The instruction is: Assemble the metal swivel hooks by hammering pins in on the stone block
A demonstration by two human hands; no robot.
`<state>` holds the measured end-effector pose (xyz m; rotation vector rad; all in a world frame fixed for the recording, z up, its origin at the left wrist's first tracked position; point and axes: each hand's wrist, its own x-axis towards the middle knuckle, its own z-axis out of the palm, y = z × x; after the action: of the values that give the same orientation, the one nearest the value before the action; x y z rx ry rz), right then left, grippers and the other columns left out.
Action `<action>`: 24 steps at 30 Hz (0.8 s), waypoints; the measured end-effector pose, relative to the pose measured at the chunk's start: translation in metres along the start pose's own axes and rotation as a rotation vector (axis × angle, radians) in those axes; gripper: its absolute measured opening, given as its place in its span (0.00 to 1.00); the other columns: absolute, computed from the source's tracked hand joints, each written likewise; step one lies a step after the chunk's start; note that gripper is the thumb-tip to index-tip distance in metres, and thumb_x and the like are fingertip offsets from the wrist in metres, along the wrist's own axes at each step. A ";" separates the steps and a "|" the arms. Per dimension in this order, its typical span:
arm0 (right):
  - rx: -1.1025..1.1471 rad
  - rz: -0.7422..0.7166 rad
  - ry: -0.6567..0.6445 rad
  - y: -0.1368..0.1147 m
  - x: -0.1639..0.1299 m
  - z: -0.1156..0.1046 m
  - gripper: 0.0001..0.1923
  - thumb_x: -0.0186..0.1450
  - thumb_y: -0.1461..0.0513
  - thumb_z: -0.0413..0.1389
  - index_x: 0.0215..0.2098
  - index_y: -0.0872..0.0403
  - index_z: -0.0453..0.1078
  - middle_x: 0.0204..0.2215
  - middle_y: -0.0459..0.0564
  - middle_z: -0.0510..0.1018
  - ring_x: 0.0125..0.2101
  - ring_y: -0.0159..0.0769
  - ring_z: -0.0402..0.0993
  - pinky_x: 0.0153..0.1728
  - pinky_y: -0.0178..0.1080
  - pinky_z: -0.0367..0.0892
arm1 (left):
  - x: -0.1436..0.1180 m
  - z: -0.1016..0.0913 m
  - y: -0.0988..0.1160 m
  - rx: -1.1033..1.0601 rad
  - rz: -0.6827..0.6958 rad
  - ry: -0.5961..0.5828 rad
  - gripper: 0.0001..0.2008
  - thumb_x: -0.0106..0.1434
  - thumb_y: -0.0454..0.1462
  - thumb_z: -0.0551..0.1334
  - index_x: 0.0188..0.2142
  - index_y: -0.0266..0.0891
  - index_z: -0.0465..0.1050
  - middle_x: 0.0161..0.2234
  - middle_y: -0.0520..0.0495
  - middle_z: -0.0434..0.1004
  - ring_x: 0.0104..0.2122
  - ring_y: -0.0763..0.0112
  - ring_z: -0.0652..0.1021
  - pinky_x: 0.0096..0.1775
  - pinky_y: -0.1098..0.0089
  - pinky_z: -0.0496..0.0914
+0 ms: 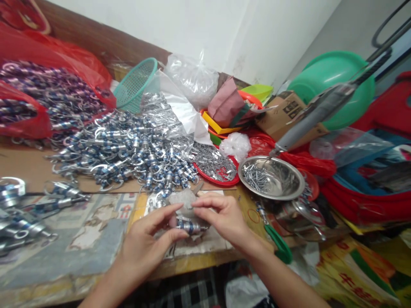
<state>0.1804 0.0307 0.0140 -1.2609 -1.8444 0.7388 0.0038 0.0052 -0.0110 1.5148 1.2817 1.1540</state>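
My left hand is closed around a small blue-and-silver cylindrical metal fitting, held sideways with its narrow end to the right. Just above that end, the thumb and fingers of my right hand are pinched together; whatever they may hold is too small to make out. Behind my fingertips sits a grey block. A large heap of similar blue-and-silver fittings, several with curved hooks, lies beyond my left hand. More fittings are piled at the left edge of the bench.
A steel bowl with metal pins stands at right, beside a red tray of small metal pieces. A green-handled tool lies near the bench edge. A grey rod-like arm slants down over the bowl. Red bags hold purple fittings.
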 end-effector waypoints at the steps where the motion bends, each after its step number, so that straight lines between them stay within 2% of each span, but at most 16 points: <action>1: 0.110 -0.025 -0.026 -0.007 -0.008 0.005 0.05 0.55 0.66 0.59 0.29 0.54 0.77 0.27 0.47 0.80 0.29 0.32 0.76 0.32 0.34 0.71 | 0.000 0.001 0.000 -0.017 0.006 0.008 0.19 0.47 0.36 0.67 0.41 0.39 0.77 0.20 0.54 0.74 0.21 0.71 0.73 0.28 0.71 0.69; 5: 0.281 -0.045 -0.060 -0.015 -0.020 0.013 0.06 0.54 0.68 0.59 0.28 0.52 0.78 0.26 0.47 0.79 0.28 0.31 0.75 0.30 0.33 0.71 | -0.001 0.001 0.004 -0.020 0.045 0.026 0.19 0.46 0.34 0.67 0.41 0.39 0.78 0.20 0.53 0.75 0.21 0.71 0.73 0.28 0.72 0.69; 8: 0.315 -0.049 -0.045 -0.012 -0.022 0.013 0.04 0.55 0.66 0.60 0.27 0.51 0.77 0.25 0.46 0.79 0.28 0.31 0.75 0.30 0.34 0.72 | -0.004 -0.001 0.006 -0.020 0.075 -0.015 0.10 0.47 0.35 0.67 0.31 0.43 0.81 0.22 0.50 0.78 0.24 0.68 0.75 0.29 0.71 0.69; 10: 0.292 -0.088 -0.027 -0.011 -0.026 0.013 0.04 0.57 0.65 0.59 0.28 0.52 0.77 0.26 0.47 0.79 0.28 0.32 0.76 0.30 0.34 0.72 | -0.006 -0.003 0.008 -0.051 0.048 -0.069 0.05 0.49 0.36 0.66 0.26 0.45 0.81 0.24 0.49 0.78 0.26 0.66 0.76 0.29 0.71 0.69; 12: 0.201 -0.190 0.034 -0.010 -0.034 0.013 0.07 0.58 0.65 0.58 0.34 0.53 0.76 0.29 0.49 0.79 0.31 0.33 0.76 0.32 0.35 0.73 | -0.008 -0.004 0.010 -0.111 -0.010 -0.094 0.04 0.50 0.36 0.65 0.24 0.45 0.81 0.23 0.49 0.78 0.26 0.67 0.76 0.29 0.71 0.69; 15: -0.059 -0.483 0.125 -0.008 -0.045 0.011 0.16 0.58 0.67 0.57 0.46 0.53 0.70 0.36 0.53 0.77 0.37 0.35 0.74 0.37 0.37 0.73 | -0.008 -0.007 0.014 -0.189 -0.099 -0.068 0.04 0.49 0.37 0.65 0.22 0.43 0.80 0.24 0.50 0.78 0.27 0.67 0.76 0.31 0.71 0.69; 18: -0.299 -0.747 0.100 -0.004 -0.050 0.007 0.16 0.61 0.71 0.51 0.46 0.57 0.68 0.35 0.55 0.77 0.39 0.36 0.74 0.38 0.37 0.72 | -0.006 -0.008 0.019 -0.138 -0.111 -0.061 0.06 0.51 0.39 0.64 0.21 0.43 0.77 0.24 0.50 0.77 0.27 0.67 0.75 0.30 0.72 0.67; 21: -0.393 -0.864 0.058 -0.003 -0.048 0.002 0.14 0.62 0.71 0.48 0.44 0.62 0.68 0.35 0.59 0.77 0.41 0.40 0.73 0.39 0.39 0.72 | -0.005 -0.008 0.022 -0.020 -0.032 -0.060 0.07 0.52 0.40 0.63 0.21 0.43 0.76 0.23 0.51 0.75 0.27 0.67 0.74 0.31 0.71 0.66; 24: -0.416 -0.893 0.050 -0.006 -0.045 -0.001 0.14 0.63 0.70 0.47 0.44 0.62 0.68 0.34 0.58 0.77 0.40 0.40 0.73 0.37 0.39 0.72 | -0.007 -0.007 0.024 0.054 0.050 -0.038 0.07 0.52 0.40 0.63 0.20 0.44 0.76 0.27 0.51 0.74 0.30 0.66 0.74 0.34 0.71 0.66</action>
<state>0.1875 -0.0134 0.0075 -0.5340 -2.2920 -0.1672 0.0021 -0.0055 0.0132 1.6088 1.2647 1.1248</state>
